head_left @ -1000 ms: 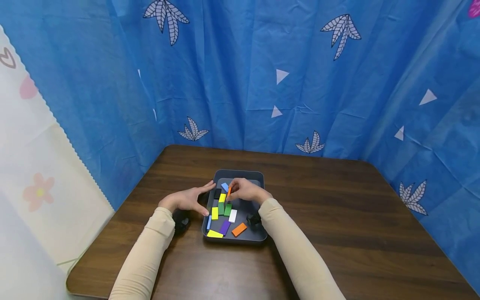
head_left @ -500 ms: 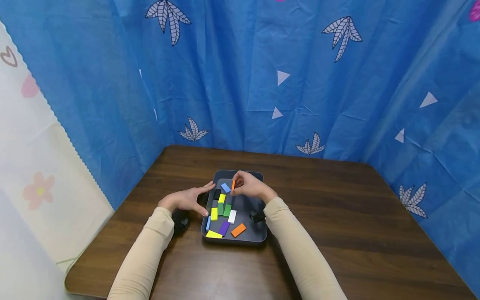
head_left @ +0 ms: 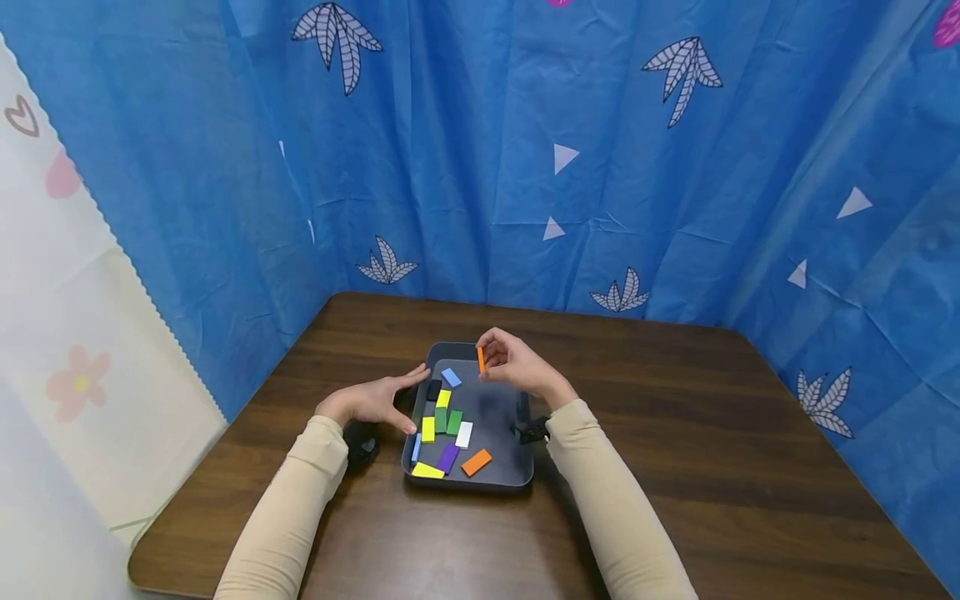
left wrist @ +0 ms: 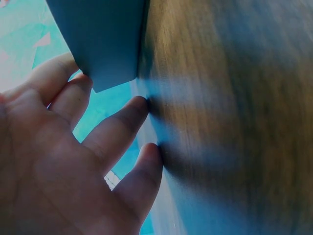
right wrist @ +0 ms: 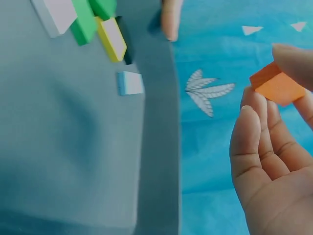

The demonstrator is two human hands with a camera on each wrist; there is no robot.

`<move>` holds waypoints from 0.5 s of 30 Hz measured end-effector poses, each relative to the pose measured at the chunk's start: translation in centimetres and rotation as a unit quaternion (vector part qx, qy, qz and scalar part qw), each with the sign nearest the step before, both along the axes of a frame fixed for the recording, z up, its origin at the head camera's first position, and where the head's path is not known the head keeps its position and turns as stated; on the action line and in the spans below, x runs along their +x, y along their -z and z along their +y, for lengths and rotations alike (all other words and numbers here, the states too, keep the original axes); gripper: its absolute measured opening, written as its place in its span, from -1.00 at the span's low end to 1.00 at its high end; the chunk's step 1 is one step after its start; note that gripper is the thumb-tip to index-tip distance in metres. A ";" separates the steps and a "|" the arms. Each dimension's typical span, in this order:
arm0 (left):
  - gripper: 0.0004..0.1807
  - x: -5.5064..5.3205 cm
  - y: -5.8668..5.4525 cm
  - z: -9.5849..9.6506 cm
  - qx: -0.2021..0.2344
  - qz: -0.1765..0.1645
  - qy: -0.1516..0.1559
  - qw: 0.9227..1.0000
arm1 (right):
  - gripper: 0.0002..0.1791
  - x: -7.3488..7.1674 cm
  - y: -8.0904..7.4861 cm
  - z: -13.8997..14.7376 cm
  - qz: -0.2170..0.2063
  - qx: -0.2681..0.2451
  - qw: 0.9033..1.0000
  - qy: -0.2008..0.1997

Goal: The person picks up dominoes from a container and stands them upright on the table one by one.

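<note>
Block (head_left: 481, 360), orange, in fingertips (right wrist: 293, 61) of right grip (head_left: 519, 365)

We read no text, labels, brands, numbers or signs on blocks (head_left: 477, 462), tray (head_left: 491, 421), counter (head_left: 675, 433) or blue curtain (head_left: 480, 175), any view.

The bench (head_left: 675, 433) is brown, wood-grained. One grey tray (head_left: 495, 421) rests on it, beside the left hand (head_left: 371, 400), partly beneath the right hand (head_left: 517, 364).

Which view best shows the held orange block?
Right wrist: the orange block appears large, pinched by the right hand. The head view shows it as a small, thin strip; the left wrist view lacks it.
</note>
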State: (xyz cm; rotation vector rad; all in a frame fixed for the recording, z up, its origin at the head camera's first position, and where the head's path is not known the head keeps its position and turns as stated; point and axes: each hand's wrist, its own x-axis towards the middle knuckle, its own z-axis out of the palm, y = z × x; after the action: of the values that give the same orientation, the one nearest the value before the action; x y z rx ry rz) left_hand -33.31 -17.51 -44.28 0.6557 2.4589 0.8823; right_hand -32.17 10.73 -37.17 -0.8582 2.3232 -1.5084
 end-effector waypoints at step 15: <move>0.17 -0.2 0.0 0.1 0.000 -0.005 -0.001 1.000 | -0.61 -0.3 0.3 3.6 -0.008 -0.124 0.990 0.065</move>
State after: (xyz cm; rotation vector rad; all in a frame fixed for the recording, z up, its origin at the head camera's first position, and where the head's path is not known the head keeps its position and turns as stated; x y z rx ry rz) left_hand -33.48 -17.42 -44.29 0.6484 2.4514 0.8854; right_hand -32.49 14.37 -37.51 -0.7580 2.2506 -1.8816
